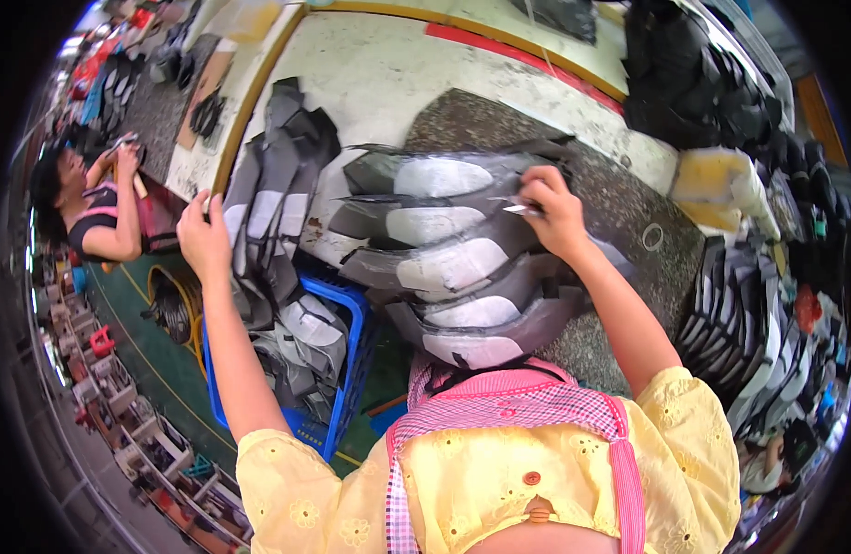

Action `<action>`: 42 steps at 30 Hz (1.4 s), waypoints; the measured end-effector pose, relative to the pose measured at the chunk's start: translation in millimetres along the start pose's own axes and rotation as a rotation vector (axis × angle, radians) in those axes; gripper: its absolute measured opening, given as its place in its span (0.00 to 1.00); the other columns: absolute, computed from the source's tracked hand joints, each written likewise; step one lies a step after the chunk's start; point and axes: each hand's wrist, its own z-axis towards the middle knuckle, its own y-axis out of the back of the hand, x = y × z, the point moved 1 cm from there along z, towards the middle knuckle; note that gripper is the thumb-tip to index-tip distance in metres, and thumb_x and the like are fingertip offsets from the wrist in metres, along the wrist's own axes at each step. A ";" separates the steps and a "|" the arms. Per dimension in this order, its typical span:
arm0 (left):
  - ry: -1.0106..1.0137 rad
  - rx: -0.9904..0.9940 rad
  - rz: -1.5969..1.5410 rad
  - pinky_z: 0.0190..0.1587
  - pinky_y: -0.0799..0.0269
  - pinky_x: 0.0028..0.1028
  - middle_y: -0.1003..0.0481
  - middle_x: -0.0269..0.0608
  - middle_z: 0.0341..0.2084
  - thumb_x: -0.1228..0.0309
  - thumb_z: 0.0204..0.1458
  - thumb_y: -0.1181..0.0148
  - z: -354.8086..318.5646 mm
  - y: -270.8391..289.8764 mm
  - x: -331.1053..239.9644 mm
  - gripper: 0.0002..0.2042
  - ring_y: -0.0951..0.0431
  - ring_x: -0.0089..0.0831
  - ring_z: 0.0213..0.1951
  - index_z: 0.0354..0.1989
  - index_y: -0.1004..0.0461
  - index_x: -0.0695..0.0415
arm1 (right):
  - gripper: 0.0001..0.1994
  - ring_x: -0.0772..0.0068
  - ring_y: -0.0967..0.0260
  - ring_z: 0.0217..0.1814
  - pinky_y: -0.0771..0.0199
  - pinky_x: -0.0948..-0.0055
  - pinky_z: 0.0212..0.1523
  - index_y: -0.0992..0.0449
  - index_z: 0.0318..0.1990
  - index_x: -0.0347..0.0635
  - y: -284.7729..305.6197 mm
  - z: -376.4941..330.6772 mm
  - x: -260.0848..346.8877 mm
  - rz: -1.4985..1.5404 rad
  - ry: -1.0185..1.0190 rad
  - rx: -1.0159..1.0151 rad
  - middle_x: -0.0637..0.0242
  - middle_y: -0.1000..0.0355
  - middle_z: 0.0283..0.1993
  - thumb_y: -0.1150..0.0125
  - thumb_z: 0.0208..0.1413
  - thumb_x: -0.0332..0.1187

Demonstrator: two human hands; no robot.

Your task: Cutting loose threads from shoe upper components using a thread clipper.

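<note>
Yellow blouse [481,462] and pink apron [508,411]: nearest of all, the checked bib worn over the blouse, likely to protect it.
Fanned dark pieces [462,263]: overlapping in rows before the body, partly on the mat, their pale patches [434,224] exposed; the stagger probably lets each be reached separately.
Right hand [556,212]: above the fan's right part, thumb and fingers pinched on a small pale tool [516,210], too small to identify; the pinch suggests fine control.
Left hand [204,242]: well apart from the right, just beside the left pile, fingers curled; I cannot tell whether anything is in them.
Blue crate [351,369]: below the table edge at left, grey pieces [310,337] loose inside, presumably for easy reach.
Left pile [282,175]: long dark strips trailing toward the crate, apart from the fan, perhaps to avoid mixing.
Speckled mat [628,203]: under the fan, seemingly shielding the white table [370,74].
Co-worker [107,203]: farther left, forearms raised.
</note>
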 end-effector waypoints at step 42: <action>0.026 0.546 -0.660 0.30 0.36 0.40 0.31 0.44 0.23 0.62 0.52 0.50 -151.0 -61.6 -112.5 0.12 0.30 0.48 0.30 0.24 0.32 0.58 | 0.07 0.64 0.30 0.27 0.32 0.72 0.27 0.27 0.29 0.42 -27.5 -12.3 94.8 -0.209 0.013 0.355 0.62 0.31 0.24 0.43 0.38 0.22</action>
